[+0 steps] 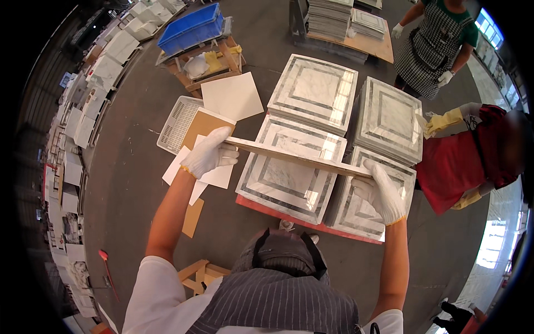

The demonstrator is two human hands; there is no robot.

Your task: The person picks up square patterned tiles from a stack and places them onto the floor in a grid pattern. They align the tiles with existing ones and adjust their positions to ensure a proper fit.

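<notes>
I hold a square tile edge-on in front of me, so only its thin pale edge and brown back show. My left hand, in a white glove, grips its left end. My right hand, also white-gloved, grips its right end. Below the held tile lie stacks of marble tiles with grey square borders on a red-edged pallet. Further stacks sit behind and to the right.
White sheets and brown cardboard lie on the floor at left beside a white plastic basket. A blue crate rests on a wooden stand. A person in red with yellow gloves crouches at right; another in a checked apron stands behind.
</notes>
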